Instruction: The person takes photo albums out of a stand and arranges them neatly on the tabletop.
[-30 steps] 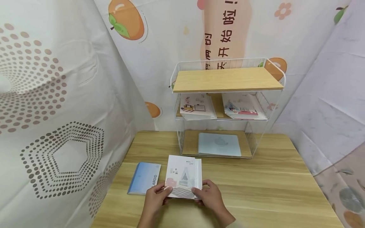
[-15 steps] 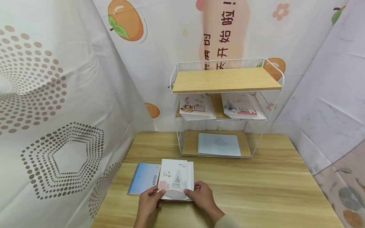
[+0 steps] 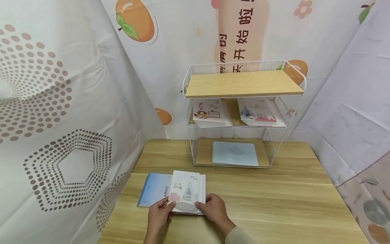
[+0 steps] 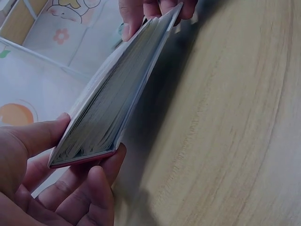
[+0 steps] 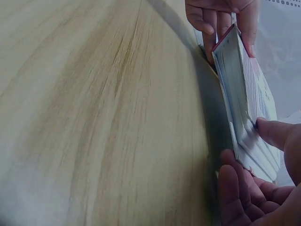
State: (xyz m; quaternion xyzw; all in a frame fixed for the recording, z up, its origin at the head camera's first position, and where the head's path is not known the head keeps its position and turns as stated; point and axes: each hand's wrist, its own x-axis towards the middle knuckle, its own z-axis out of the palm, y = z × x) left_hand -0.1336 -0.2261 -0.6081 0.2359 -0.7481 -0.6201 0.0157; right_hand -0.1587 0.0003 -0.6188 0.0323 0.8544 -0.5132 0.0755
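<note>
Both hands hold one small white photo album (image 3: pixel 186 189), its cover printed with a grey tent and a pink patch. My left hand (image 3: pixel 158 213) grips the near left corner, thumb on top and fingers underneath. At the near right corner my right hand (image 3: pixel 215 208) pinches it the same way. The left wrist view shows the album (image 4: pixel 113 94) tilted over the table, its thin pages fanned slightly at the edge and a red strip along the spine. In the head view it overlaps the right side of a blue album (image 3: pixel 152 189) lettered "AROID".
A white wire shelf rack (image 3: pixel 243 84) with wooden boards stands at the back of the table (image 3: pixel 274 203). On its middle board lie two stacks of printed albums, a left stack (image 3: pixel 211 113) and a right stack (image 3: pixel 259 112). A pale blue album (image 3: pixel 234 154) rests on the bottom board.
Both hands have moved left with the white album, bringing it over beside the blue one. Most of that shift came in the first half second. The grip looks the same.
</note>
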